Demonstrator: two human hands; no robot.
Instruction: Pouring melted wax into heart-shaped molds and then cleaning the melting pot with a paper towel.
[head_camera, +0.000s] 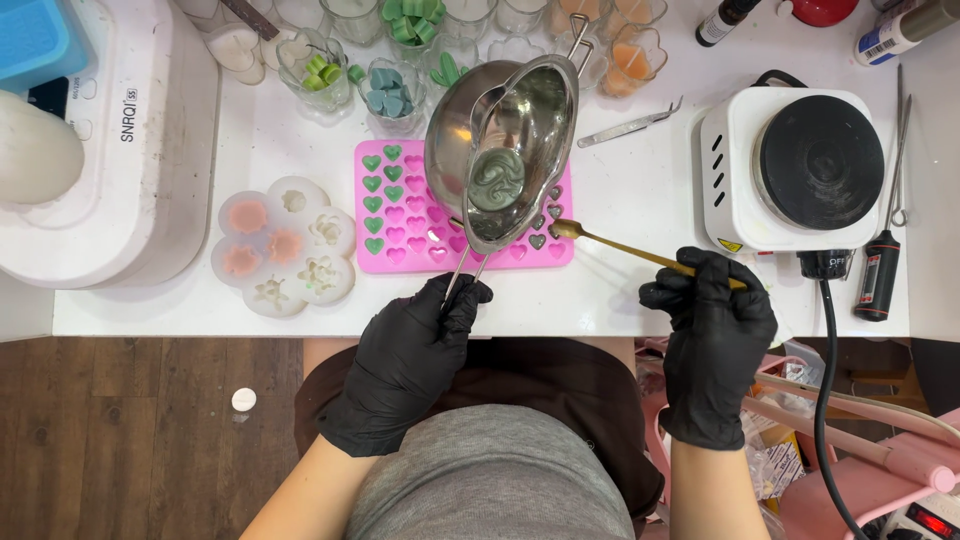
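Overhead, the left hand (415, 345) grips a steel melting pot (500, 145) of green wax above the pink heart mould (400, 235); the right hand (712, 320) pinches a gold spoon (620, 247) beside it on the white table (640, 190).

the pot (500, 150) hides the middle of your pink mold (400, 225), so you can't tell what those cavities hold. your left hand (410, 360) covers the end of the pot's handle. the jars (400, 60) along the top edge are cut off, their contents only partly readable.
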